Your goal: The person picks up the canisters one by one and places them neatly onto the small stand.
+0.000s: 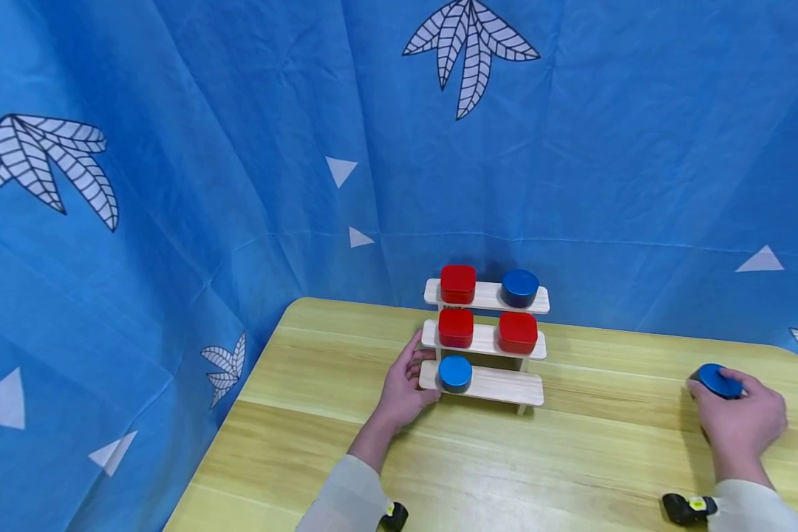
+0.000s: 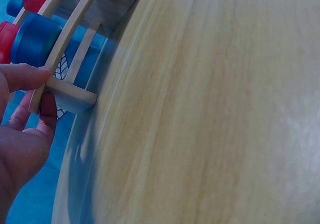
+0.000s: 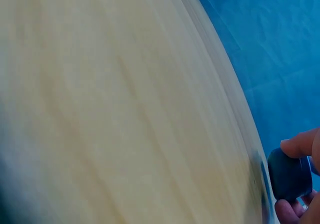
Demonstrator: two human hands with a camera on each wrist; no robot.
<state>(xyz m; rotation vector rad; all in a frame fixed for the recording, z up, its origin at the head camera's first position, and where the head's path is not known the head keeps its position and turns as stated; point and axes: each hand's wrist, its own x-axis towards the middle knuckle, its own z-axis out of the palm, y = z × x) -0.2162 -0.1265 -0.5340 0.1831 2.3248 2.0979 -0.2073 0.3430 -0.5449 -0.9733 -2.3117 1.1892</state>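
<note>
A three-step wooden display rack (image 1: 495, 383) stands near the table's back edge. My left hand (image 1: 401, 393) pinches the left end of its lowest board, thumb above and fingers beneath, as the left wrist view shows. On that board sits a round blue tin (image 1: 455, 373), just beside the thumb. Far to the right, my right hand (image 1: 741, 423) grips another round blue tin (image 1: 714, 380) between thumb and fingers. The right wrist view shows this tin (image 3: 289, 175) by its side; whether it touches the table is hard to tell.
Two red square tins, a left one (image 1: 455, 328) and a right one (image 1: 517, 332), sit on the middle board. The top board bears a red tin (image 1: 457, 284) and a blue tin (image 1: 519, 288). A blue patterned cloth (image 1: 439, 177) hangs behind the wooden table (image 1: 612, 414).
</note>
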